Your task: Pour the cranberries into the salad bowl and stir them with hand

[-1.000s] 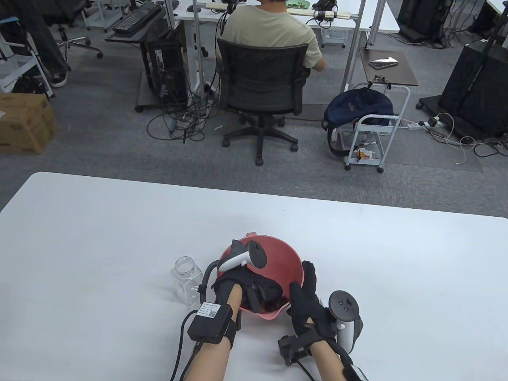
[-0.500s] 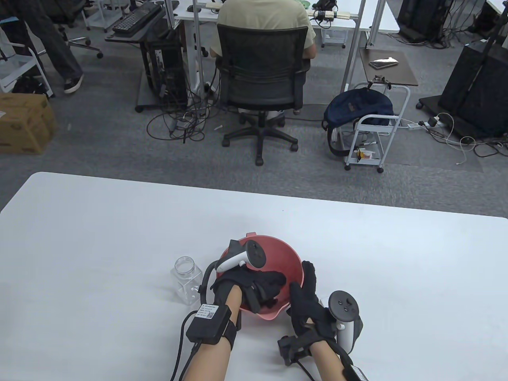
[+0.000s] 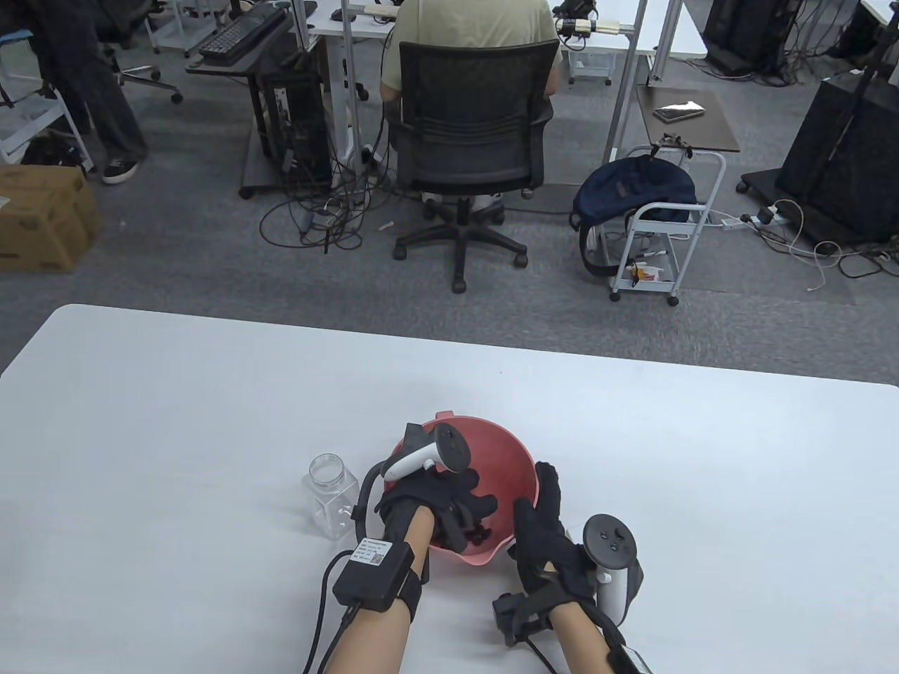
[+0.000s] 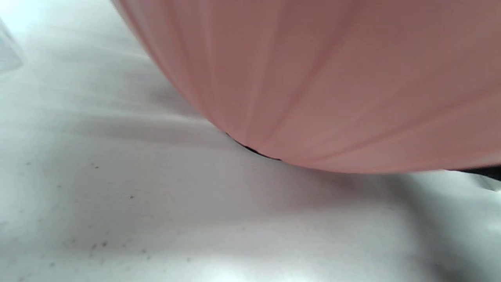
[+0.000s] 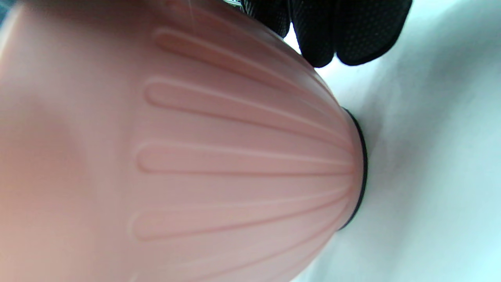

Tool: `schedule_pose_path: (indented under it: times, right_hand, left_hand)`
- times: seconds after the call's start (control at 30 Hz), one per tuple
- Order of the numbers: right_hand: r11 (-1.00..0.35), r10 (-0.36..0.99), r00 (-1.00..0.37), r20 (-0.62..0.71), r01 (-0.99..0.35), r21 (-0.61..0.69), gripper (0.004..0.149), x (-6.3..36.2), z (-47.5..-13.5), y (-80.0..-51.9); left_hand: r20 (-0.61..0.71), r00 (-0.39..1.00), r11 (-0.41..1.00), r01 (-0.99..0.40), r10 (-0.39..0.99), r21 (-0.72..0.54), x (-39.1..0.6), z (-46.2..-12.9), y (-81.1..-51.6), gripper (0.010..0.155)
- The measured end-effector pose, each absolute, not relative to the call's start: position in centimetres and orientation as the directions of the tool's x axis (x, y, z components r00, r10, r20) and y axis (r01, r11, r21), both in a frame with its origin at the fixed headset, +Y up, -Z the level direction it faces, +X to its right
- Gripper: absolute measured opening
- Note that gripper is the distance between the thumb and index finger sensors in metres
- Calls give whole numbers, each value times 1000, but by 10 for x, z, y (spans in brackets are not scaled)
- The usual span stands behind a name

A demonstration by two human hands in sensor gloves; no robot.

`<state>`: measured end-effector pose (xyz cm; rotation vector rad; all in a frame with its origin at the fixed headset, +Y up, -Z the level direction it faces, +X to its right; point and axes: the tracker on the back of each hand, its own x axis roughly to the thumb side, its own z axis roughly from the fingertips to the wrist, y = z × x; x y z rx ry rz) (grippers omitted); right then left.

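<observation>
The pink salad bowl (image 3: pixel 502 449) stands near the table's front edge. My left hand (image 3: pixel 463 502) reaches down into it, its loosely bent fingers among the dark cranberries (image 3: pixel 481 535) at the bottom. My right hand (image 3: pixel 541 512) grips the bowl's right rim, thumb at the near edge and fingers up the outer wall. The left wrist view shows only the bowl's outer wall (image 4: pixel 332 78) above the table. In the right wrist view the ribbed wall (image 5: pixel 195 156) fills the frame, with my black fingertips (image 5: pixel 344 35) against it at the top.
An empty clear plastic jar (image 3: pixel 330 491) without a lid stands just left of the bowl, beside my left wrist. The white table (image 3: pixel 175 421) stretches out to both sides. Beyond it a person sits in an office chair (image 3: pixel 467 119).
My left hand's fingers have swept inside the bowl from its near right side back toward the middle. The right hand, bowl and jar have stayed put.
</observation>
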<state>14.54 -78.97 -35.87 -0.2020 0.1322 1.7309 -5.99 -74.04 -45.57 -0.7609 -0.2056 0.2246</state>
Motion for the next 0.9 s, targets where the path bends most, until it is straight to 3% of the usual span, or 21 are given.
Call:
schedule_pose_path:
  times: [0.63,0.9]
  right_hand:
    - [-170,965,-161,-206,-985,-24,71,146,-359,-789]
    - [-179,965,-171,-201,-984,-22,71,145,-359,-789]
  left_hand:
    - [80,980,722,-77,181,-688,-60,-455,-741,71]
    - [93,983,708,-45,155,-704,-59,-455,-743,56]
